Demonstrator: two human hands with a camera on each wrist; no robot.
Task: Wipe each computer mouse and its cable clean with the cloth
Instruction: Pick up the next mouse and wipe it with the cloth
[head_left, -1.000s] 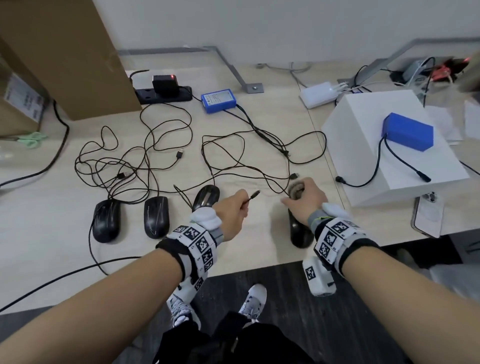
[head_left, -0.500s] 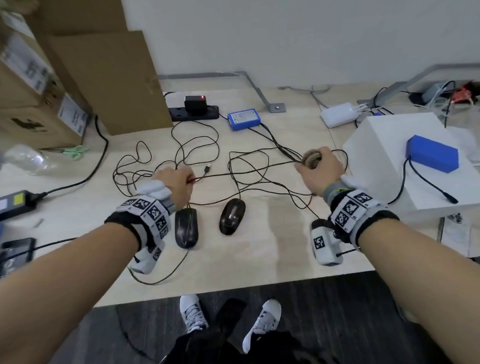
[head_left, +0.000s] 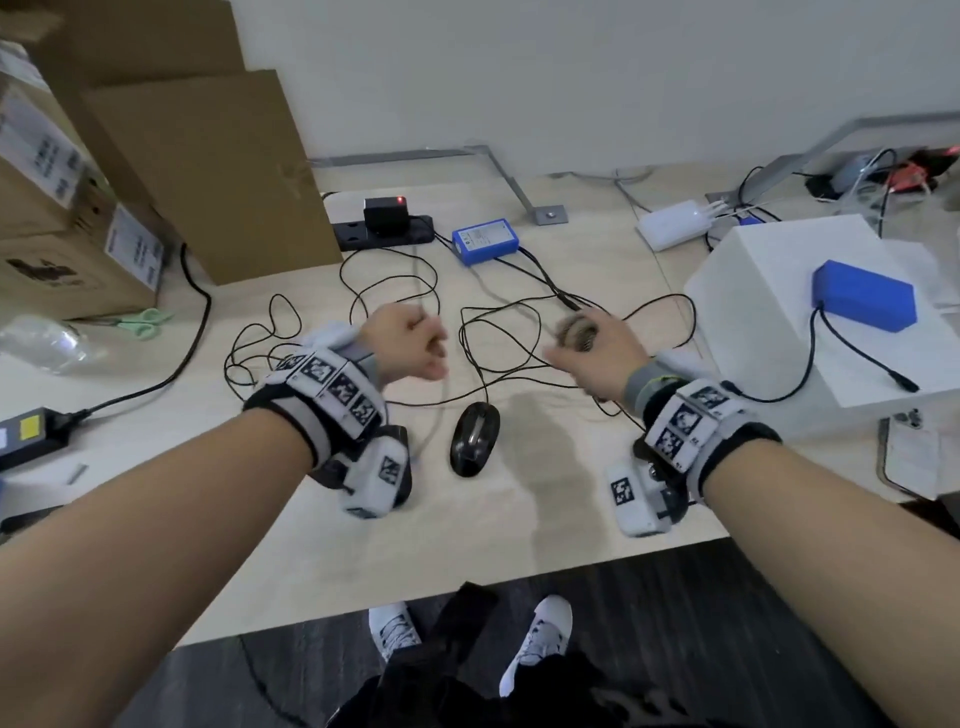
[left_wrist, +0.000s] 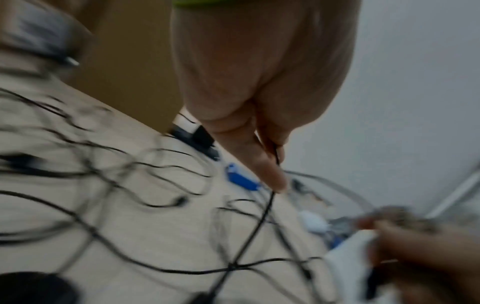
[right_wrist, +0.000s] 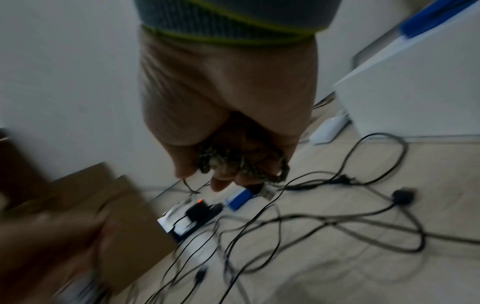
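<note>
One cable (left_wrist: 262, 218) between left fingers (left_wrist: 262, 164)

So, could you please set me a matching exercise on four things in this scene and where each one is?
Things:
1. cloth
2. black mouse
3. thin black cable
4. blue box with a cable

Places:
a. on top of the white box
b. pinched in the left hand
c. bunched in the right hand
d. lying on the desk between the forearms

Pairs: 1-c, 2-d, 3-b, 4-a
</note>
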